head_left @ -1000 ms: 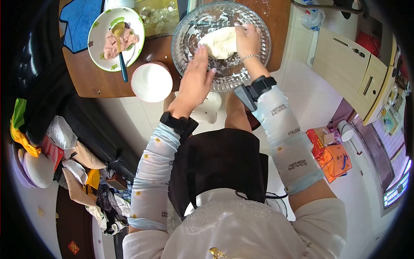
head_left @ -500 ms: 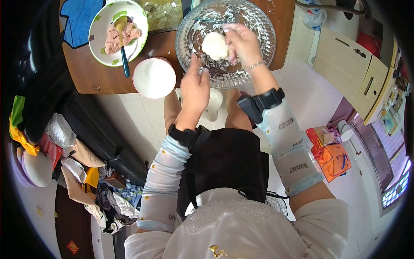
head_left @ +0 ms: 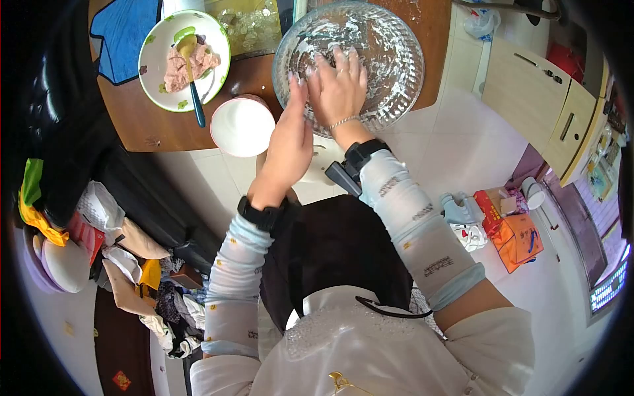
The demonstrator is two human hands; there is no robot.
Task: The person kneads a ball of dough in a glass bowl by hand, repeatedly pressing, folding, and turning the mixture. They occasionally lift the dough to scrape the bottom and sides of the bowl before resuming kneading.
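Dough out of sight (right hand (head_left: 340,92) over glass bowl (head_left: 400,74))

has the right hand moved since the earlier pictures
Yes: against the glass bowl, the right hand has moved left, from the bowl's right side to beside the left hand.

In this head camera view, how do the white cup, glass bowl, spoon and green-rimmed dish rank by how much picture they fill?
1. Glass bowl
2. Green-rimmed dish
3. White cup
4. Spoon: longer than the cup is wide, but thin, so it fills least.
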